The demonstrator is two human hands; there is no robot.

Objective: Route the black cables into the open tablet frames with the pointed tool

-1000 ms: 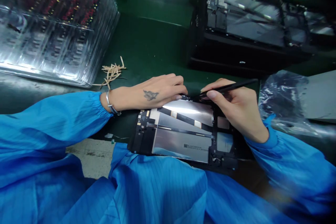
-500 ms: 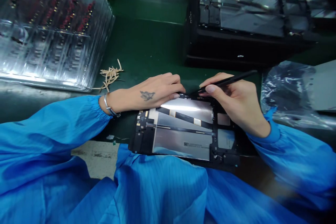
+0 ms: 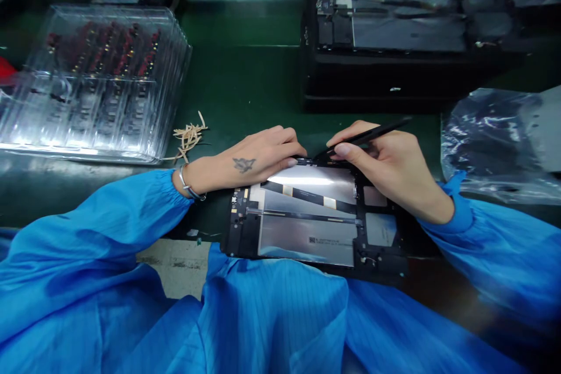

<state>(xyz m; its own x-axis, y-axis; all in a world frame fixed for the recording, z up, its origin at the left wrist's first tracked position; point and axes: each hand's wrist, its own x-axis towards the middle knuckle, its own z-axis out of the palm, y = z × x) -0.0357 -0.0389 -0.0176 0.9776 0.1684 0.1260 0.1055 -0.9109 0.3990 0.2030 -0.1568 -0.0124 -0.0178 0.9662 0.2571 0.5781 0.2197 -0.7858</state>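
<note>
Item: opened tablet [image 3: 307,219], back cover off, lying flat at the near edge of the green bench [image 3: 245,70], partly over the lap of the person in the blue coat [image 3: 272,321]. Silver shielding plates face up; a dark ribbon strip [image 3: 313,196] crosses them on a slant. It sits close to the body, so both hands reach its far edge without stretching.

Left hand [image 3: 249,160]: laid palm down along the tablet's far edge, fingertips pressed on a small dark part [image 3: 304,160] at the top rim. It holds nothing; the fingers are flat and bearing down, seemingly to steady the part and the frame.

Right hand [image 3: 390,169]: closed around a thin black tool [image 3: 368,134], held like a pen between thumb and forefinger. The tip slants down to the same spot on the top rim, just beside the left fingertips. The heel of the hand rests on the tablet's right side, which looks like a brace for fine work.

Surroundings:
- clear plastic trays [image 3: 96,82], stacked, to the far left, holding rows of small reddish parts;
- a little heap of tan strips [image 3: 189,135] beside the trays, near the left wrist;
- a black tray [image 3: 394,79] with another opened tablet, straight across the bench;
- a crumpled plastic bag [image 3: 491,140] to the right.
</note>
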